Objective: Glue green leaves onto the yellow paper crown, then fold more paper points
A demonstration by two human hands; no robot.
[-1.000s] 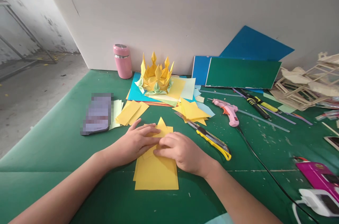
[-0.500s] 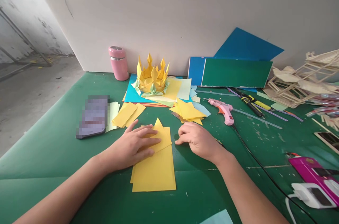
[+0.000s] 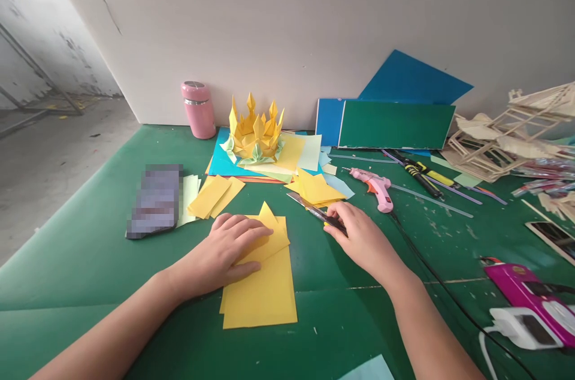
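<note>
My left hand [image 3: 227, 246] lies flat, fingers spread, on a folded yellow paper [image 3: 263, 284] on the green table [image 3: 90, 248], pinning its upper part. My right hand [image 3: 359, 237] has its fingers closed over the handle of a yellow and black utility knife [image 3: 314, 209], which lies on the table to the right of the paper. The knife's blade end sticks out toward the upper left, beside a pile of yellow paper pieces [image 3: 317, 189].
A yellow paper crown [image 3: 254, 131] stands on coloured sheets at the back, by a pink flask [image 3: 197, 109]. A pink glue gun [image 3: 375, 186] with a black cord, screwdrivers [image 3: 422, 177], blue and green boards [image 3: 395, 124], wooden frames [image 3: 512, 140] and a magenta device [image 3: 530, 302] crowd the right side.
My right hand left the yellow paper and moved right to the utility knife, closing on its handle. My left hand stayed flat on the paper.
</note>
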